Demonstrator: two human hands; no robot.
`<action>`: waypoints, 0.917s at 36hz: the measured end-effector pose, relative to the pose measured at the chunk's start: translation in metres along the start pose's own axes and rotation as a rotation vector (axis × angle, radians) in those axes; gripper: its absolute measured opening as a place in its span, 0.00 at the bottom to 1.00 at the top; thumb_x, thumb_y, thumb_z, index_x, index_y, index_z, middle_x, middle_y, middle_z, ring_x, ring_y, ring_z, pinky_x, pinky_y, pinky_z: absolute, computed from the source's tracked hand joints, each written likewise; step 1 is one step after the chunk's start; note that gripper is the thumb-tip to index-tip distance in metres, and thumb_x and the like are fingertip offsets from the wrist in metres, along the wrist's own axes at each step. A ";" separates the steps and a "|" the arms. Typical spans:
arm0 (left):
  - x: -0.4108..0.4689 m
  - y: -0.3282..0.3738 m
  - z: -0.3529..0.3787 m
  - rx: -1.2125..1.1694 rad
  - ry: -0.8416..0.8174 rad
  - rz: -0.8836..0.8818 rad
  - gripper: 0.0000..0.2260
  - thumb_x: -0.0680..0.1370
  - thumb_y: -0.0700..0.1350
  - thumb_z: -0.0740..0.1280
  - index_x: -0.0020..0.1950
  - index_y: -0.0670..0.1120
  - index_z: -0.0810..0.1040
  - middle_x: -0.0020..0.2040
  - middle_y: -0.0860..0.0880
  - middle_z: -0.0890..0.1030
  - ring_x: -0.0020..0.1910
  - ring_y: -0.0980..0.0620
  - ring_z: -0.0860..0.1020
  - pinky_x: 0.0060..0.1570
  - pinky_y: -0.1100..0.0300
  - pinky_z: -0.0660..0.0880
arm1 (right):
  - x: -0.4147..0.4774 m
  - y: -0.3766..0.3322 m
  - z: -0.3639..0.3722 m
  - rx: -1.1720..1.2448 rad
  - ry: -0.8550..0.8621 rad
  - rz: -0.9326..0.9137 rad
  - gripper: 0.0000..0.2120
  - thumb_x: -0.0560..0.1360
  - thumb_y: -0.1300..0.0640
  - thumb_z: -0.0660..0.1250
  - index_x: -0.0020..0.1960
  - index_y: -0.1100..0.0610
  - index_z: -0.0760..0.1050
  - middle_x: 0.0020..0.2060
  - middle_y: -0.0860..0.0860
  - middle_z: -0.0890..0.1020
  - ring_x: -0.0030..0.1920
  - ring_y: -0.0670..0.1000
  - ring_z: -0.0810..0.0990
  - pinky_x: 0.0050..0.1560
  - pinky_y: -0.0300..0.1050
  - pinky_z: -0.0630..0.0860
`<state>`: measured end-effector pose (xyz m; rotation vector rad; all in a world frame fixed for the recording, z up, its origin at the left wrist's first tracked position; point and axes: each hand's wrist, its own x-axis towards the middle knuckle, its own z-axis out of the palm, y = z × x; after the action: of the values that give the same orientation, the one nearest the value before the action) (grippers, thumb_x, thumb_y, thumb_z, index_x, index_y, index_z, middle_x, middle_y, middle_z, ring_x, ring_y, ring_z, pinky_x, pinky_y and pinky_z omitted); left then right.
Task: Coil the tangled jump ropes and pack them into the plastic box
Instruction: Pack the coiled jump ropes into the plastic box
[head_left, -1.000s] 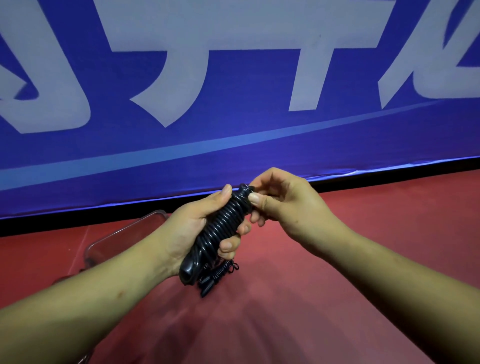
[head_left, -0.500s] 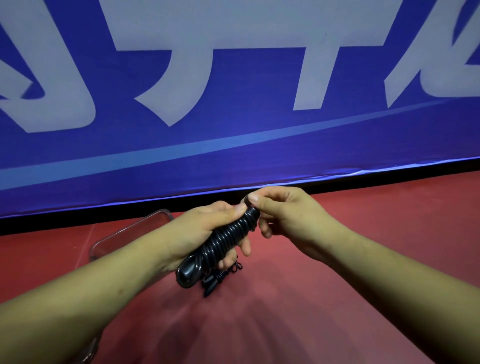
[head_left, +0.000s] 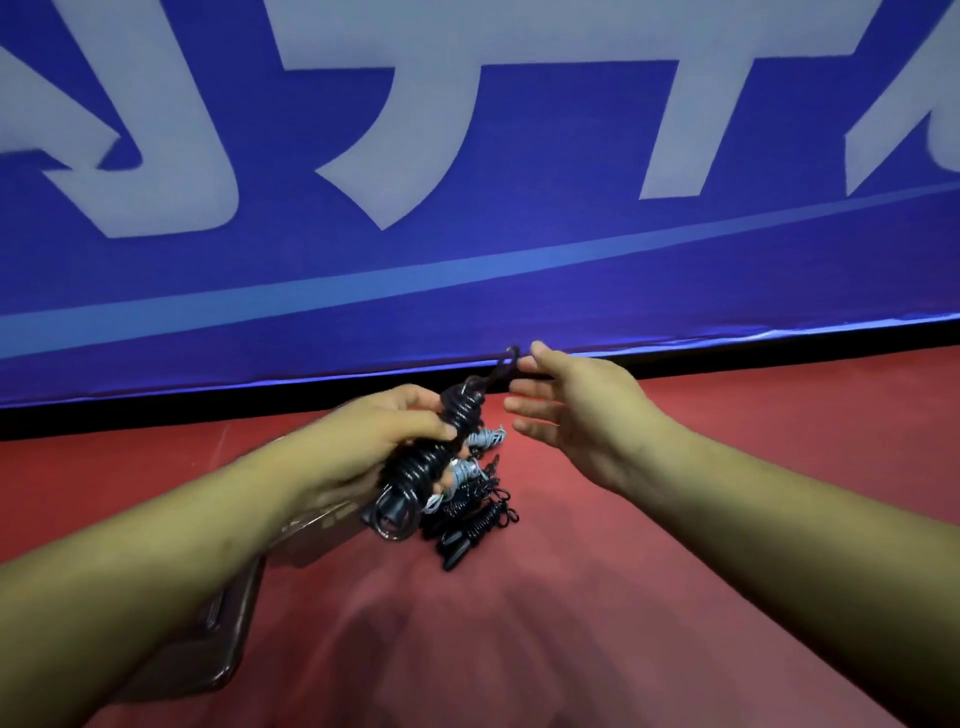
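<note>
While the clear plastic box (head_left: 228, 649) lies at the lower left of the frame, partly under the left forearm, the left hand (head_left: 384, 431) at centre grips a black jump rope (head_left: 415, 473) wound into a tight bundle, fingers and thumb curled round its middle. The bundle tilts, and a small loop (head_left: 511, 358) sticks out of its upper end. Just below and right of it, a heap of other ropes (head_left: 478, 514), black and pale grey, lies on the red floor (head_left: 623, 623). Right of centre the right hand (head_left: 582, 415) hovers with fingers straight and spread wide, holding nothing. Its upper fingertips are just beside the loop — contact cannot be told. A blue banner (head_left: 467, 291) fills the top.
</note>
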<state>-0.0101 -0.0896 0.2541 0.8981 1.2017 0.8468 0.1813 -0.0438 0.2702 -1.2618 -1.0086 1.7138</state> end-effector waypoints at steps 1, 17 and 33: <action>0.005 0.001 -0.005 0.014 0.026 -0.003 0.12 0.76 0.32 0.67 0.57 0.39 0.71 0.43 0.36 0.81 0.31 0.42 0.80 0.33 0.52 0.80 | 0.009 0.001 0.001 -0.011 0.033 0.030 0.13 0.82 0.52 0.62 0.54 0.62 0.76 0.49 0.59 0.82 0.40 0.53 0.82 0.38 0.45 0.79; 0.083 -0.111 -0.101 0.222 0.270 -0.198 0.13 0.72 0.35 0.75 0.53 0.38 0.76 0.41 0.40 0.80 0.37 0.44 0.79 0.43 0.50 0.78 | 0.096 0.184 0.017 -0.362 0.183 0.583 0.07 0.79 0.62 0.61 0.43 0.62 0.69 0.33 0.59 0.73 0.28 0.54 0.72 0.32 0.46 0.74; 0.136 -0.161 -0.146 -0.030 0.280 -0.257 0.13 0.74 0.37 0.73 0.57 0.40 0.77 0.56 0.35 0.82 0.52 0.38 0.83 0.55 0.44 0.79 | 0.186 0.285 0.027 -0.091 0.376 0.665 0.10 0.80 0.61 0.60 0.44 0.66 0.75 0.28 0.62 0.81 0.33 0.62 0.80 0.36 0.63 0.80</action>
<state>-0.1207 -0.0149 0.0352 0.5964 1.5073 0.7956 0.0796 0.0084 -0.0517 -2.0459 -0.4662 1.7980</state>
